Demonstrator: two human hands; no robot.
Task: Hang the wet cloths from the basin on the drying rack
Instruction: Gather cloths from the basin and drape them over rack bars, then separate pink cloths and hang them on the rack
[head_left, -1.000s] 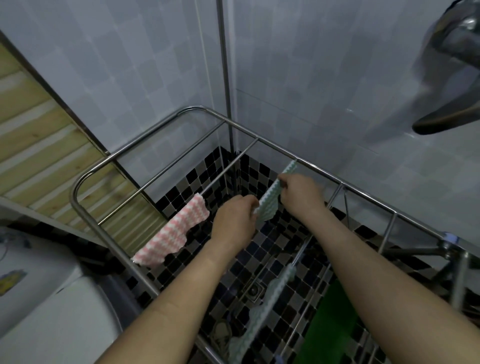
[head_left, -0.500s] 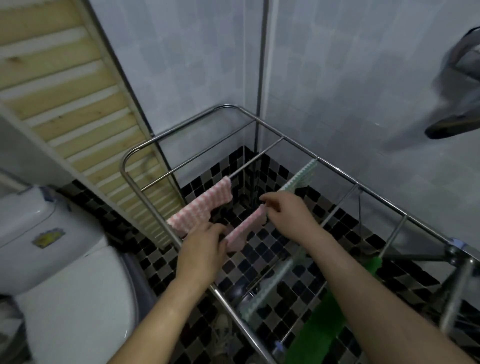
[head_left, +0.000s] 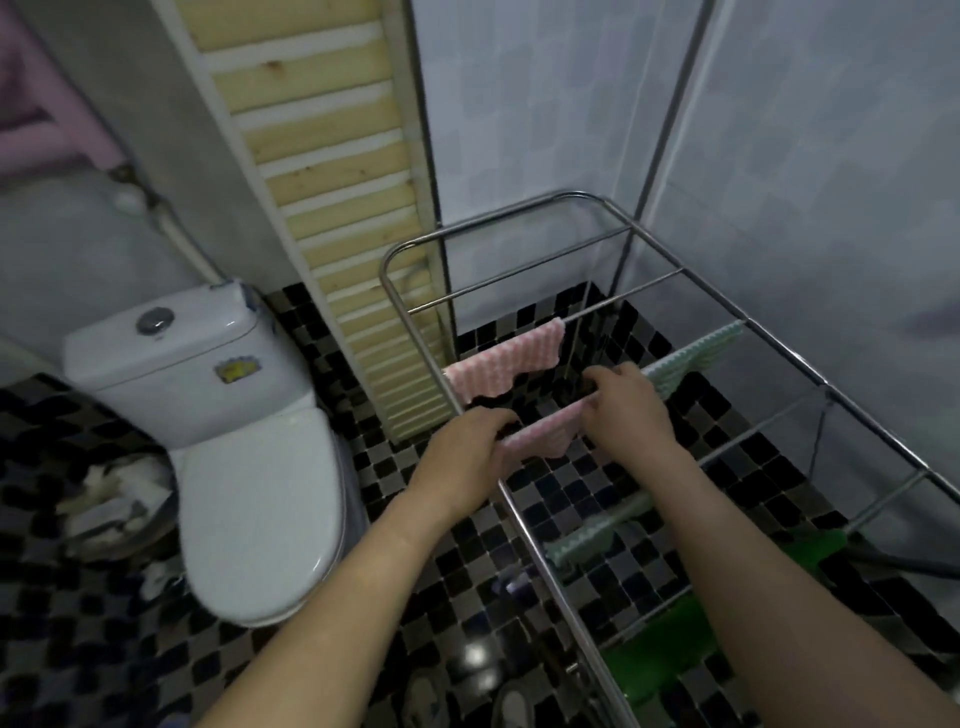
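A steel drying rack (head_left: 395, 291) stands in the tiled corner. One pink-and-white cloth (head_left: 506, 361) hangs over a far bar. A second pink cloth (head_left: 545, 431) lies over the bar in front of it; my left hand (head_left: 467, 441) grips its left end at the rack's side rail and my right hand (head_left: 623, 405) grips its right end. A pale green cloth (head_left: 691, 358) hangs on the same bar to the right. Another pale green cloth (head_left: 587, 540) and green cloths (head_left: 660, 654) hang on nearer bars. The basin is out of view.
A white toilet (head_left: 249, 467) stands left of the rack. A slatted wooden panel (head_left: 332, 182) leans on the wall behind. A bin with paper (head_left: 109, 504) sits far left. The floor is black-and-grey mosaic tile (head_left: 395, 597).
The view swung left and down, bringing the toilet into sight. My hands left the pale green cloth and now hold the second pink cloth, spread along its bar.
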